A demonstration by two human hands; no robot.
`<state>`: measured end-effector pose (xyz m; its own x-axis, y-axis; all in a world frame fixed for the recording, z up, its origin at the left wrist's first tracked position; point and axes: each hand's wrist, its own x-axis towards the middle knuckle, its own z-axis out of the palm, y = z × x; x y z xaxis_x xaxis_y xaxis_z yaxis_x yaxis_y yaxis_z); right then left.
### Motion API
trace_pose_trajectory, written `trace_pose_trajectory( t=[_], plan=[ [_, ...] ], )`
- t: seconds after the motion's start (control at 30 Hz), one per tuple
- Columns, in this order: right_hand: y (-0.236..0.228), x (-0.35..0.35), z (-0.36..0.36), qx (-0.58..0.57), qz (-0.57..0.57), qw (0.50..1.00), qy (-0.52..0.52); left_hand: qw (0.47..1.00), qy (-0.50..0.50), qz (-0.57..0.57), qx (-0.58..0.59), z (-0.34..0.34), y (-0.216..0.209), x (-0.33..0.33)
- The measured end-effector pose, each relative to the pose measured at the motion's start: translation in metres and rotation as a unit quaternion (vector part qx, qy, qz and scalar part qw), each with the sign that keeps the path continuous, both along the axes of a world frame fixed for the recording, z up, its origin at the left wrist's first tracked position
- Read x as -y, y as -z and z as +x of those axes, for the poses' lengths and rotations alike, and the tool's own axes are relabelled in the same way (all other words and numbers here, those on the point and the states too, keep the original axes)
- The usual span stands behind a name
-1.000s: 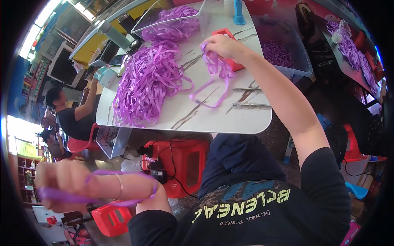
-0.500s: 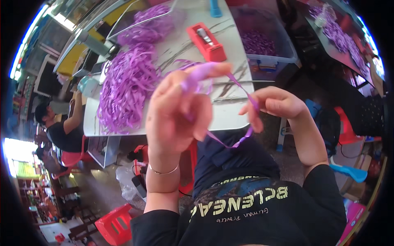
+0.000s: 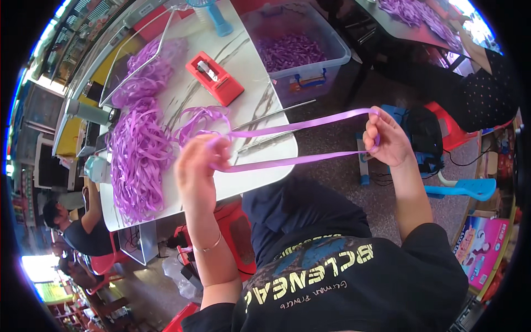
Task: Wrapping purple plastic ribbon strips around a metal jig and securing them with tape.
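A loop of flat purple ribbon [image 3: 307, 123] is stretched between my two hands, its two strands running side by side across the table's right edge. My left hand [image 3: 200, 160], slightly blurred, grips the loop's left end above the table. My right hand [image 3: 390, 139] is closed on the other end, out past the table edge, with the ribbon bent round its fingers. Left of my left hand lies a large heap of purple ribbons [image 3: 138, 166]. A few loose ribbon loops [image 3: 202, 119] rest just beyond it. Two thin metal rods [image 3: 265, 142] lie beneath the stretched loop.
A red tape dispenser [image 3: 229, 93] stands on the white marbled table [image 3: 243, 52]. Beyond the right edge is a clear plastic bin [image 3: 337, 55] of purple pieces. A blue-handled object [image 3: 221, 25] stands at the far end. Other people sit at left and far right.
My hands have moved apart, drawing the small, slack ribbon loop into a long, nearly straight one. My right hand has gone rightward, the left lower and leftward. The view has shifted too.
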<state>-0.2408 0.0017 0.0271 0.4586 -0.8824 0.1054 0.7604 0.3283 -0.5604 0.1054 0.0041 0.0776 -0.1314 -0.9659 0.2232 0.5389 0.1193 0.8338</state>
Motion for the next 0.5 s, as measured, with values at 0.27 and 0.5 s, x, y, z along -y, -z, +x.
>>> trace_pose_trajectory(
  t=[0.27,0.5],
  plan=[
    [-0.039,-0.003,0.016,-0.219,0.012,0.97,0.106,0.899,0.098,-0.181,0.386,-0.096,0.006,-0.01],
    [-0.046,-0.002,0.025,-0.301,-0.043,0.936,0.175,0.961,0.236,-0.021,0.141,-0.142,0.026,-0.002]
  ],
)
